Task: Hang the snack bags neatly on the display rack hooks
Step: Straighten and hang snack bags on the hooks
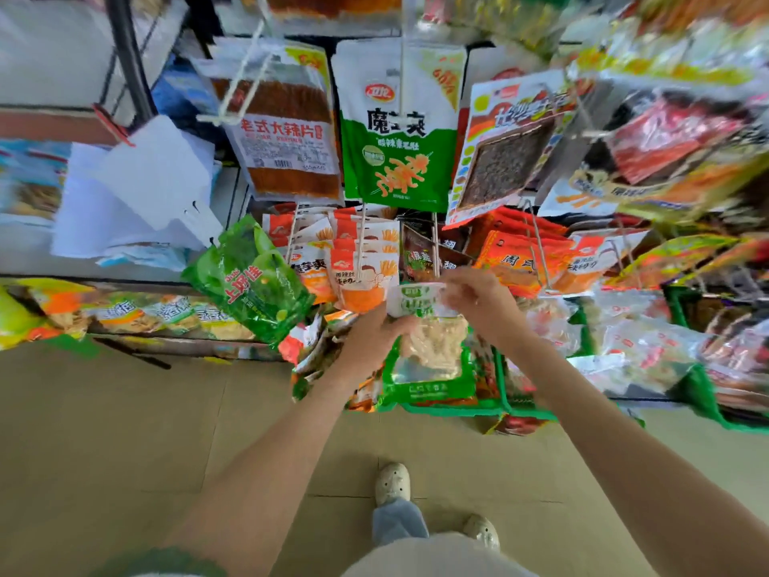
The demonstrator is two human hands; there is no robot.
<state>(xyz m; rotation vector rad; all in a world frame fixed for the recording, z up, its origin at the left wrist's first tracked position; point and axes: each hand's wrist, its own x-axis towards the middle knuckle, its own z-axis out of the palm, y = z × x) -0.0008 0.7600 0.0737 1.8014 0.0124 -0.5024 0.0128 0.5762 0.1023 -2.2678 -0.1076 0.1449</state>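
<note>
Both hands, left [370, 326] and right [478, 299], pinch a green snack bag [428, 351].

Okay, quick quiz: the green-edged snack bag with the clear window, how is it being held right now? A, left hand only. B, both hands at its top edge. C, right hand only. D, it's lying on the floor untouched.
B: the left hand and right hand both pinch the top of the green-edged snack bag with the clear window.
</note>
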